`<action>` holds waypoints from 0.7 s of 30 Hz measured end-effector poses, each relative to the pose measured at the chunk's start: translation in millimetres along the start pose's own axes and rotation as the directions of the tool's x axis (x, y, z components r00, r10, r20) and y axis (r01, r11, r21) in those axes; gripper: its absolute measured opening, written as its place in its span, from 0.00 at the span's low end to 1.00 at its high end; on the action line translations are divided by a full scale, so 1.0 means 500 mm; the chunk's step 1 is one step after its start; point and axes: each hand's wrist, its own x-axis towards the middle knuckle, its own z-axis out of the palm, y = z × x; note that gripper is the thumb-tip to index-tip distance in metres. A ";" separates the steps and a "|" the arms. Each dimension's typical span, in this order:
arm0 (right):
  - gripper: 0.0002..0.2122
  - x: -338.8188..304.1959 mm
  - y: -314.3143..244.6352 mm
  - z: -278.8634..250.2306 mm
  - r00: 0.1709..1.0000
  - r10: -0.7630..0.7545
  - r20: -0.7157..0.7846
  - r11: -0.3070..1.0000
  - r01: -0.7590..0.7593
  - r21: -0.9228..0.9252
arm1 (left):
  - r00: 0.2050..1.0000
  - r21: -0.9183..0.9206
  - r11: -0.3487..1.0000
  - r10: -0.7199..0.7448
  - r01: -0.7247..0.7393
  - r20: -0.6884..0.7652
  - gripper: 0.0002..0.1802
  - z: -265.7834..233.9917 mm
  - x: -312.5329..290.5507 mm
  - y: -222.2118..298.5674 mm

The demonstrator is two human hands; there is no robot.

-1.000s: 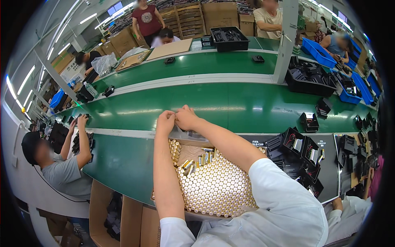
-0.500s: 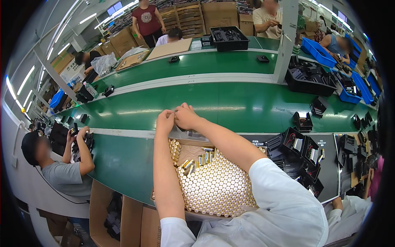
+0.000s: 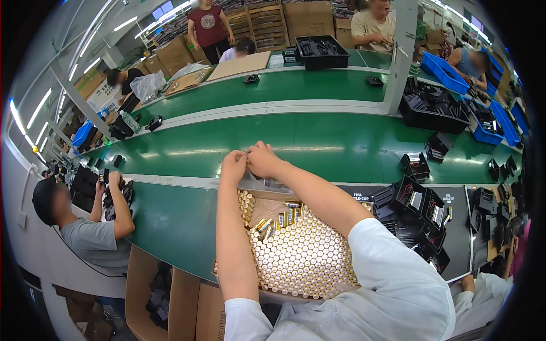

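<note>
My left hand (image 3: 233, 166) and my right hand (image 3: 264, 161) meet over the near edge of the green belt, fingertips pinched together. Whatever lies between the fingers is too small and covered to make out. A dark, partly hidden thing (image 3: 254, 183) shows just below my hands. Under my forearms sits an open carton (image 3: 264, 206) packed with upright batteries (image 3: 301, 250), their ends facing up. Several loose batteries (image 3: 264, 225) lie tilted or flat near its far side, where brown lining shows.
Black battery cases (image 3: 418, 199) with wires pile up to the right on a dark mat. A black crate (image 3: 435, 105) and blue bins (image 3: 443, 73) stand farther right. A pillar (image 3: 402, 62) rises from the far bench. One co-worker (image 3: 85, 233) sits at the left.
The whole view has shifted slightly to the right. My hands stay together at the belt's edge, with the fingers moving a little. The left co-worker's hands have moved slightly.
</note>
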 end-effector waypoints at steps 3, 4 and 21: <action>0.12 0.001 0.005 0.003 1.000 0.008 0.021 1.000 -0.008 0.004 | 1.000 -0.016 1.000 -0.008 0.008 0.010 0.09 0.004 0.002 -0.001; 0.12 0.001 0.007 0.004 1.000 0.011 0.028 1.000 -0.011 0.005 | 1.000 -0.021 1.000 -0.011 0.011 0.013 0.09 0.005 0.003 -0.001; 0.12 0.004 0.004 0.027 0.999 0.046 0.020 0.998 -0.045 -0.044 | 0.999 0.051 0.998 -0.035 0.035 -0.003 0.10 -0.002 0.006 -0.012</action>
